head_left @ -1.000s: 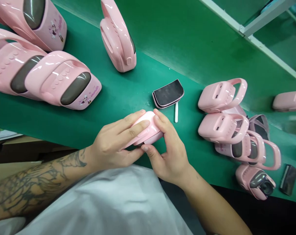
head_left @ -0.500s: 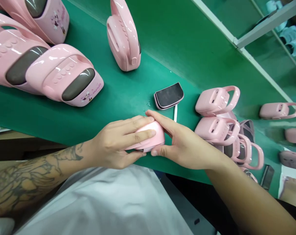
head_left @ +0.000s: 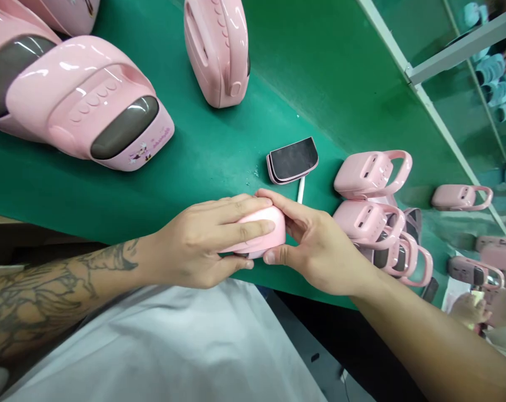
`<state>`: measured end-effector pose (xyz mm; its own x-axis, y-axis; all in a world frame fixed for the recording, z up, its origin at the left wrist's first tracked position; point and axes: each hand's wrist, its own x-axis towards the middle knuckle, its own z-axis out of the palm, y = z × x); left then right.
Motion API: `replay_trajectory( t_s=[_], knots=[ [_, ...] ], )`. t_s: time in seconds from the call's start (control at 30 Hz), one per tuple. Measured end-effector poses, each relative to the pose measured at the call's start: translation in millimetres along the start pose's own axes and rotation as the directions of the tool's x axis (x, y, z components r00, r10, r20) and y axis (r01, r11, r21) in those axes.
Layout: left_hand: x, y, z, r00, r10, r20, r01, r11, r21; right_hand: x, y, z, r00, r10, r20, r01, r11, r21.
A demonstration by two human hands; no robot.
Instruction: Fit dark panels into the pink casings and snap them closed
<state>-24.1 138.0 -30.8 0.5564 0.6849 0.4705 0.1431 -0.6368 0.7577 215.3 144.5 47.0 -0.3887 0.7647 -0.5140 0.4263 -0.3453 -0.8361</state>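
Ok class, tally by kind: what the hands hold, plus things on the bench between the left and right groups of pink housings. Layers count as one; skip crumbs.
Pink piece, in left hand and right hand: 1
Handled pink housing: 1
Dark-topped piece: 1
White stick: 1
Total: 4

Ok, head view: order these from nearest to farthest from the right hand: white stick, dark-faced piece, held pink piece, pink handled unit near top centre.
1. Held pink piece: touching the right hand, on its left.
2. White stick: just beyond the hand.
3. Dark-faced piece: beyond the stick, slightly left.
4. Pink handled unit: near top centre.
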Motion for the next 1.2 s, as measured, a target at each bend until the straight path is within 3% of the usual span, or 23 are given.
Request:
replay_trajectory(
  t_s=[0.13, 0.27, 0.47, 0.63, 0.8, 0.93, 1.07, 1.2],
  knots=[
    [0, 4, 3.8, 0.998, -0.062, -0.020, 0.061, 0.997, -0.050, 1, 3, -1, 0.999, -0.039, -0.017, 0.038, 0.999, -0.032],
    [-1, 4, 5.2, 0.998, -0.044, -0.049, 0.041, 0.998, -0.048, -2, 12, 0, 0.992, -0.120, -0.028, 0.114, 0.983, -0.142],
    [-2, 12, -5.0, 0.990, -0.143, 0.010, 0.142, 0.987, 0.070, -12, 35, 4, 0.990, -0.131, -0.052, 0.128, 0.990, -0.066],
    [4, 23, -15.4, 0.936, -0.331, 0.120, 0.327, 0.943, 0.057, -15, 42, 9, 0.976, -0.217, -0.001, 0.217, 0.976, -0.003],
    [15, 31, -15.6, 0.878, -0.443, 0.184, 0.450, 0.893, 0.003, -14, 35, 11, 0.981, -0.194, 0.020, 0.193, 0.980, 0.044],
    [9, 28, -10.2, 0.912, -0.398, 0.104, 0.401, 0.916, -0.006, -15, 27, 13, 0.988, -0.157, -0.002, 0.157, 0.987, 0.038],
    [-1, 16, -5.8, 0.979, -0.197, 0.049, 0.192, 0.977, 0.089, -16, 28, 16, 0.978, -0.205, -0.047, 0.204, 0.979, -0.020],
    [2, 8, -3.5, 0.995, -0.086, 0.053, 0.078, 0.986, 0.146, -15, 35, 16, 0.963, -0.258, -0.080, 0.253, 0.965, -0.071]
  ],
)
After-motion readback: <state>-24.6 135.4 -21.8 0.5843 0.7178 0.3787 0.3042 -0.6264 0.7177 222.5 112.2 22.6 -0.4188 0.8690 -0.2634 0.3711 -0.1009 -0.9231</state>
